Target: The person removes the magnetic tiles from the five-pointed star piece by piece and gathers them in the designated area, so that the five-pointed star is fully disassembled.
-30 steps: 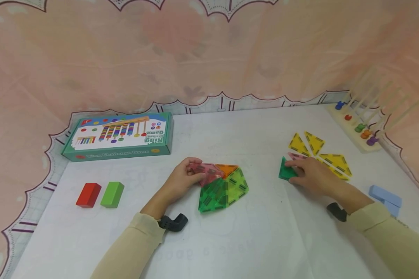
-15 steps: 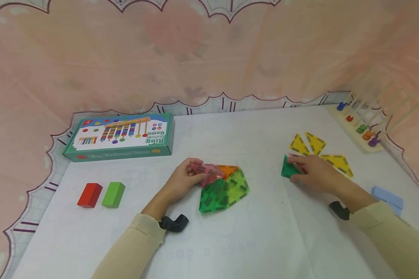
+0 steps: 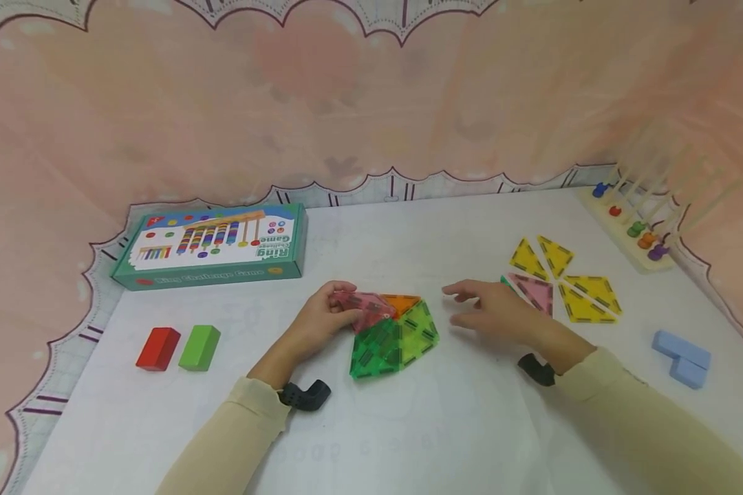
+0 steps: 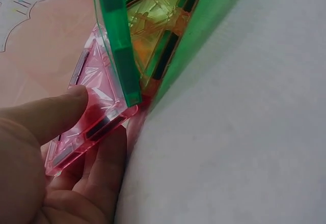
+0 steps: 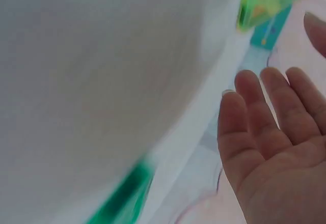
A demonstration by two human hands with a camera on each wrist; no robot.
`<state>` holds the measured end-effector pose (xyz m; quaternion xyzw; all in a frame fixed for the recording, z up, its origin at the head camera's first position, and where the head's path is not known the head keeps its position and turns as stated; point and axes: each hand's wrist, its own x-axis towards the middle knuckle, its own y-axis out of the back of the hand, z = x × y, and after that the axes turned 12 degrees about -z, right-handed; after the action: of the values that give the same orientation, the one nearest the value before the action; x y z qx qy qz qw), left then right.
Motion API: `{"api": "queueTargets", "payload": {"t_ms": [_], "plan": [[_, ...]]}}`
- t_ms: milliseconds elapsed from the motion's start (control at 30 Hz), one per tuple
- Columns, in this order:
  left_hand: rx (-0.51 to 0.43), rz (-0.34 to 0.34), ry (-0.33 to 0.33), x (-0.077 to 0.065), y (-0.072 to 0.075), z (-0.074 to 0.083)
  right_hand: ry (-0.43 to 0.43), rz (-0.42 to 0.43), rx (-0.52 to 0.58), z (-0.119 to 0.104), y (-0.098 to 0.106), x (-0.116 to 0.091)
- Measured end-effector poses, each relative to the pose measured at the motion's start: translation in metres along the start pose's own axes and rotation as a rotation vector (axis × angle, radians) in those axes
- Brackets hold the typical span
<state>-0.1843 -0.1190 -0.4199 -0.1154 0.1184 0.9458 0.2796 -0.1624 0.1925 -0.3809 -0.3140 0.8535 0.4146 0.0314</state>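
My left hand [image 3: 322, 316] pinches a pink magnetic tile [image 3: 367, 307] between thumb and fingers, as the left wrist view shows. That tile belongs to a raised cluster of see-through magnetic tiles, with orange [image 3: 404, 303], lime [image 3: 421, 333] and dark green [image 3: 371, 356] tiles joined to it. My right hand [image 3: 501, 313] is in the space to the right of the cluster, fingers spread and holding nothing. Behind it, partly covered, lie a green tile [image 3: 504, 280] and a pink triangle tile [image 3: 537, 292]. Several yellow triangle tiles [image 3: 585, 307] fan out beside them.
A green ring game box [image 3: 210, 244] lies at the back left. Red [image 3: 158, 348] and green [image 3: 199, 348] blocks are in front of it. On the right are pale blue blocks [image 3: 684, 357] and a wooden peg board [image 3: 625, 230] with small coloured figures.
My right hand has let go of the green tile by the yellow triangles and moved left toward the cluster. The left hand keeps its hold on the pink tile, hardly moved.
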Motion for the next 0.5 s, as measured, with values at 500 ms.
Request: {"api": "queueTargets", "payload": {"t_ms": [500], "plan": [[0.101, 0.073, 0.029, 0.008, 0.002, 0.012, 0.052, -0.128, -0.033, -0.019, -0.018, 0.018]]}}
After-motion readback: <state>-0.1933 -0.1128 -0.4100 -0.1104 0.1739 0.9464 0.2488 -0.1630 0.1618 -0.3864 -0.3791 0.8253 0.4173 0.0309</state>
